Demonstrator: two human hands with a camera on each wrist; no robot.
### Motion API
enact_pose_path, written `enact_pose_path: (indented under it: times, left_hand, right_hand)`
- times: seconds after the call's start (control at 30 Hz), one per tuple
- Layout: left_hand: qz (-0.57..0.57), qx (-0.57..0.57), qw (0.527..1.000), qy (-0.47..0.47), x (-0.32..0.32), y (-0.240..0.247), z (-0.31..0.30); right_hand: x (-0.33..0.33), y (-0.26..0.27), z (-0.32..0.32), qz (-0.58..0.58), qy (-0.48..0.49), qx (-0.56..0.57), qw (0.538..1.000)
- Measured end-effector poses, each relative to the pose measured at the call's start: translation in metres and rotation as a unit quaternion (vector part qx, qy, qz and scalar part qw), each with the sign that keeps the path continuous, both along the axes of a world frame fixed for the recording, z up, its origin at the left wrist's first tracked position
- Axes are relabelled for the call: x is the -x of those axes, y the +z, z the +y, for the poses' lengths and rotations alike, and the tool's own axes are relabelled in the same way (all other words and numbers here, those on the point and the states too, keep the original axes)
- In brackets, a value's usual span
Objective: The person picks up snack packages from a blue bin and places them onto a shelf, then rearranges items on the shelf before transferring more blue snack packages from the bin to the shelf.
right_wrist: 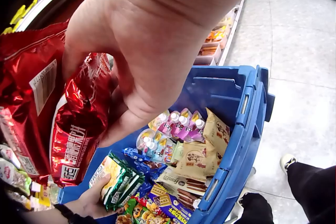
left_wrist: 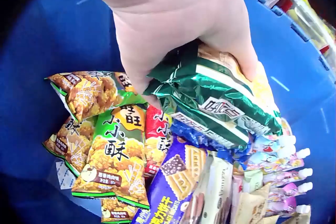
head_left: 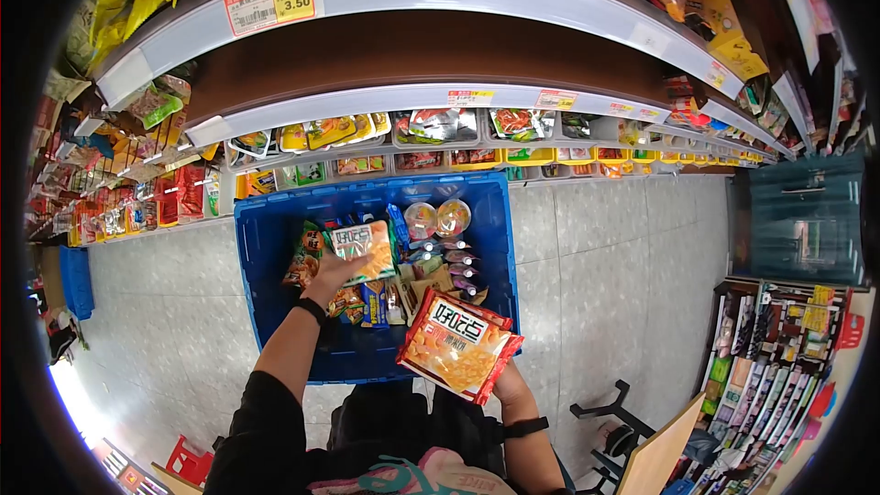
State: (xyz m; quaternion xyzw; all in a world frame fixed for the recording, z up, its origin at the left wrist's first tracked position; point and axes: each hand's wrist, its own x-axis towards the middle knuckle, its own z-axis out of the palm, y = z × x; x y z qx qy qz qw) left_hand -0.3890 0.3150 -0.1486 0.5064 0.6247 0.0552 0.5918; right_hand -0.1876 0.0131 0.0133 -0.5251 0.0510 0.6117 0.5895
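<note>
My left hand (head_left: 337,275) is over the inside of the blue crate (head_left: 252,257) and grips green cracker packets (left_wrist: 220,106) by one end; at least two lie together. Beside them, several brown-and-green snack bags (left_wrist: 118,150) lie in the crate. My right hand (right_wrist: 142,50) pinches two red cracker packets (head_left: 458,345) by their edge, thumb on one side and fingers on the other. These are held above the crate's near right corner, with the front of one facing up in the head view.
Inside the crate are a purple biscuit pack (left_wrist: 178,174), spouted pouches (right_wrist: 184,124), brown paper-like packs (right_wrist: 197,158) and two round tubs (head_left: 453,217). Store shelves (head_left: 422,115) with snacks run along the far side. A wooden board (head_left: 662,445) stands at the lower right.
</note>
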Motion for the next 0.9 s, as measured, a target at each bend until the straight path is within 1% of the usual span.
enact_pose_path:
  times: [0.07,0.1,0.13,0.2,0.23,0.33,0.37,0.4,0.47,0.5,0.53,0.57,0.6,0.67,0.7,0.73,0.8,0.83,0.87,0.9]
  left_hand:
    - [0.042,-0.02,0.996,-0.074,-0.003,0.009,-0.014]
    - [0.023,-0.015,0.993,-0.113,-0.007,0.039,-0.019]
    - [0.022,-0.022,0.993,-0.114,-0.012,0.065,-0.026]
    - [-0.124,0.002,0.984,-0.132,-0.023,0.111,-0.042]
    - [-0.108,-0.05,0.979,-0.166,-0.029,0.128,-0.05]
    - [-0.099,-0.083,0.973,-0.19,-0.046,0.159,-0.077]
    - [-0.133,-0.053,0.973,-0.179,-0.054,0.173,-0.087]
    - [-0.137,-0.063,0.972,-0.183,-0.065,0.194,-0.099]
    - [-0.184,-0.019,0.97,-0.156,-0.087,0.232,-0.123]
    - [-0.16,0.023,0.978,-0.132,-0.096,0.242,-0.137]
    - [-0.16,0.007,0.977,-0.141,-0.102,0.237,-0.152]
    - [-0.193,0.029,0.976,-0.099,-0.105,0.222,-0.167]
    - [-0.225,0.052,0.971,-0.058,-0.115,0.217,-0.177]
    - [-0.227,0.066,0.968,-0.078,-0.154,0.275,-0.215]
    - [-0.235,0.084,0.964,-0.091,-0.163,0.26,-0.226]
    - [-0.237,0.101,0.962,-0.088,-0.175,0.257,-0.241]
    - [-0.261,0.094,0.955,-0.107,-0.203,0.237,-0.263]
    - [-0.266,0.089,0.952,-0.122,-0.22,0.233,-0.275]
    - [-0.268,0.086,0.95,-0.135,-0.236,0.238,-0.286]
    - [-0.275,0.076,0.948,-0.142,-0.256,0.258,-0.3]
  right_hand:
    - [-0.004,0.004,-0.002,0.002,-0.006,-0.014,1.0]
    - [-0.007,0.006,-0.004,0.004,-0.012,-0.023,1.0]
    - [-0.012,0.006,-0.008,0.001,-0.013,-0.03,0.999]
    - [-0.026,0.006,-0.021,0.014,-0.02,-0.027,0.999]
    - [-0.034,0.008,-0.028,0.009,-0.023,-0.035,0.999]
    - [-0.064,0.016,-0.053,-0.039,-0.03,-0.058,0.997]
    - [-0.076,0.02,-0.062,-0.026,-0.052,-0.061,0.996]
    - [-0.089,0.023,-0.074,-0.013,-0.074,-0.064,0.995]
    - [-0.116,0.015,-0.106,-0.027,-0.09,-0.089,0.992]
    - [-0.131,0.013,-0.123,-0.033,-0.093,-0.102,0.99]
    - [-0.145,0.014,-0.137,-0.04,-0.097,-0.118,0.987]
    - [-0.156,0.022,-0.148,-0.044,-0.112,-0.131,0.984]
    - [-0.168,0.024,-0.163,-0.047,-0.121,-0.149,0.98]
    - [-0.194,0.029,-0.194,-0.007,-0.132,-0.171,0.976]
    - [-0.207,0.043,-0.209,-0.02,-0.126,-0.165,0.978]
    - [-0.216,0.057,-0.223,-0.031,-0.138,-0.178,0.974]
    - [-0.24,0.079,-0.249,-0.215,-0.114,-0.182,0.953]
    - [-0.254,0.082,-0.267,-0.235,-0.126,-0.193,0.944]
    - [-0.263,0.08,-0.289,-0.203,-0.136,-0.178,0.953]
    - [-0.27,0.077,-0.309,-0.167,-0.145,-0.162,0.962]
